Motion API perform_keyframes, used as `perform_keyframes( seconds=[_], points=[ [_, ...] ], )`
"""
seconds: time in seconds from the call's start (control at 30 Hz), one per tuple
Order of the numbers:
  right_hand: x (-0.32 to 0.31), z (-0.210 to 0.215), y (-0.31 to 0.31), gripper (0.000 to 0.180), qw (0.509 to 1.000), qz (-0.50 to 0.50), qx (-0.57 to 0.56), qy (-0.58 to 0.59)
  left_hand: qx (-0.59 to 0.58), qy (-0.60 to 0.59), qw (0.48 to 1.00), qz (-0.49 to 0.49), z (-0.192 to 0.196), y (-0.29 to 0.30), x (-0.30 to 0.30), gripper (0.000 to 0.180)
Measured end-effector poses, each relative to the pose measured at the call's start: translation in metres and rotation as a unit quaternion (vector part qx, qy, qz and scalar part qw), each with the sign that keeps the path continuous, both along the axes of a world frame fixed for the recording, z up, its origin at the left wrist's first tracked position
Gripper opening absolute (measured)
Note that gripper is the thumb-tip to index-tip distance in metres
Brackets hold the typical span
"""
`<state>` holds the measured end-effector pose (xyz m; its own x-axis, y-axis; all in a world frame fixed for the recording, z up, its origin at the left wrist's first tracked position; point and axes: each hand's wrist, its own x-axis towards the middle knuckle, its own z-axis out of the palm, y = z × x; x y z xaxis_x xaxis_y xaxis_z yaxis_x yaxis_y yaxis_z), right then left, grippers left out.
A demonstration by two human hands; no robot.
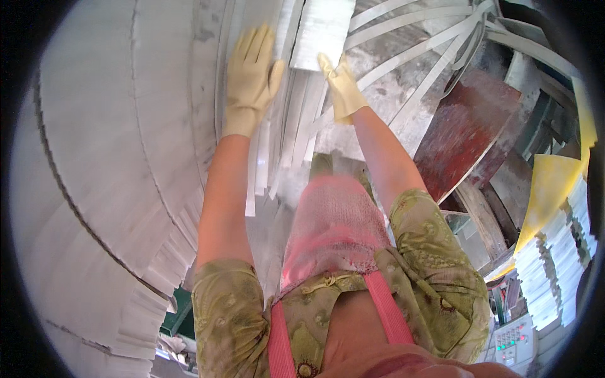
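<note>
Both my hands wear pale yellow rubber gloves. My left hand [252,79] lies flat, fingers stretched out, against long whitish strips [300,120] stacked side by side. At the near end of a white rectangular board [322,34], my right hand [345,94] grips the corner, with the thumb on top; its other fingers are partly hidden. The board rests alongside the strips and runs off past the top of the view.
Tall stacks of pale boards [107,126] fill the left side. Long thin strips [413,58] fan out at the upper right over a dusty surface. Beyond stand a reddish panel [463,129], a yellow sheet [547,189] and a control box [513,340] with coloured buttons.
</note>
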<state>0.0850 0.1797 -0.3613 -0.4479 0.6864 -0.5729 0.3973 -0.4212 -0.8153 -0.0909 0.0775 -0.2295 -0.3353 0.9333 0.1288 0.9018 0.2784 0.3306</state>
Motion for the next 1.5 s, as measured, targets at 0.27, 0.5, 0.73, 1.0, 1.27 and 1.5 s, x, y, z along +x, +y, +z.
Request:
perform_keyframes(
  seconds=[0.27,0.5,0.73,1.0,1.27,1.5],
  points=[
    [0.1,0.061,0.002,0.067,0.999,0.043,-0.007,0.003,0.006,-0.065,0.998,0.008,0.003,-0.005,0.001,0.056],
    [0.386,0.113,-0.101,0.043,0.785,0.441,0.328,-0.287,-0.002,0.03,0.999,-0.033,-0.015,-0.008,-0.007,0.061],
    [0.569,0.172,-0.233,0.031,0.835,0.161,0.019,-0.526,-0.092,0.002,0.996,0.012,0.0,0.004,0.005,0.063],
    [0.566,0.226,-0.221,0.035,0.922,-0.119,0.011,-0.369,0.016,-0.198,0.98,-0.001,0.013,0.005,0.13,0.039],
    [0.639,0.263,-0.212,0.042,0.896,-0.286,-0.054,-0.335,-0.082,-0.555,0.828,-0.013,0.074,-0.037,0.386,0.039],
    [0.816,0.212,-0.207,0.047,0.928,-0.222,-0.002,-0.299,-0.099,-0.522,0.847,0.03,0.218,0.008,0.544,0.039]
  ],
)
